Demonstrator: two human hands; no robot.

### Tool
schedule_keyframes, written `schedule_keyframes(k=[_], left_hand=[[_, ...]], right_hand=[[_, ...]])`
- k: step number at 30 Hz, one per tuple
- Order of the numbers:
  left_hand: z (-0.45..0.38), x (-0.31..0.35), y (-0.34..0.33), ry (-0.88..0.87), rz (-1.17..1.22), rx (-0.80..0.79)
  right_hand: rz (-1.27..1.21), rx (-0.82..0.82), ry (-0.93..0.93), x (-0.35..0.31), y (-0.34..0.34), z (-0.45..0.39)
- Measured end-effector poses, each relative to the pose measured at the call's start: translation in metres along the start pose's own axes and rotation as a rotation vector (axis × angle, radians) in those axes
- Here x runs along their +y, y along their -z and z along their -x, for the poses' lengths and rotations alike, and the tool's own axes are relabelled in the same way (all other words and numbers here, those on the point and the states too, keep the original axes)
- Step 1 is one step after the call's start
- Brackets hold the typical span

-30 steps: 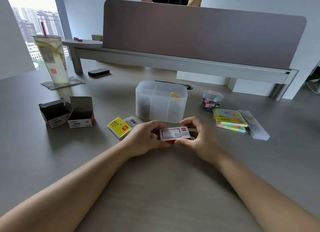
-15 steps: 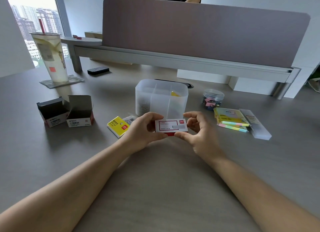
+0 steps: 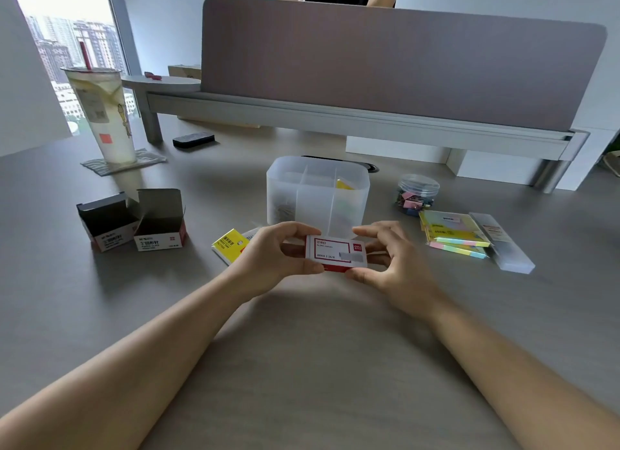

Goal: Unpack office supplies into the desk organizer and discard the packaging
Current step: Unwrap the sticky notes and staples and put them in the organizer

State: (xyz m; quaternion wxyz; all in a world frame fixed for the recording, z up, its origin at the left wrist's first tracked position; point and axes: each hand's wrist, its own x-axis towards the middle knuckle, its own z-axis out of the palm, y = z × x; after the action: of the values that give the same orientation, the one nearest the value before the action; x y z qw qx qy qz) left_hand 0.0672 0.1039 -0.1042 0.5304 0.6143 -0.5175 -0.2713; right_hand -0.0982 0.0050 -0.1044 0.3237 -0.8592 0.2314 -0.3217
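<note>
A small white and red staple box (image 3: 335, 253) is held a little above the desk, just in front of the translucent desk organizer (image 3: 317, 194). My left hand (image 3: 271, 255) grips its left end with thumb below and fingers on top. My right hand (image 3: 391, 261) pinches the right end, thumb at the lower edge. The organizer has dividers; a yellow pad shows in its right compartment. A yellow sticky-note pack (image 3: 229, 245) lies beside my left hand.
Two opened, empty cardboard boxes (image 3: 134, 223) stand at the left. A jar of binder clips (image 3: 416, 194), pastel sticky-note packs (image 3: 453, 234) and a clear slim case (image 3: 503, 245) lie at the right. A tall drink cup (image 3: 100, 114) stands far left. A person stands behind the partition.
Both hands have lifted the staple box slightly off the desk and my right fingers have opened out around its right end.
</note>
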Motion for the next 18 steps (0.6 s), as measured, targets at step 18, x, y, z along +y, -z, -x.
schedule_keyframes(k=[18], left_hand=[[0.000, -0.003, 0.006, -0.089, -0.326, 0.005]], right_hand=[[0.038, -0.164, -0.057, 0.003, 0.018, -0.006]])
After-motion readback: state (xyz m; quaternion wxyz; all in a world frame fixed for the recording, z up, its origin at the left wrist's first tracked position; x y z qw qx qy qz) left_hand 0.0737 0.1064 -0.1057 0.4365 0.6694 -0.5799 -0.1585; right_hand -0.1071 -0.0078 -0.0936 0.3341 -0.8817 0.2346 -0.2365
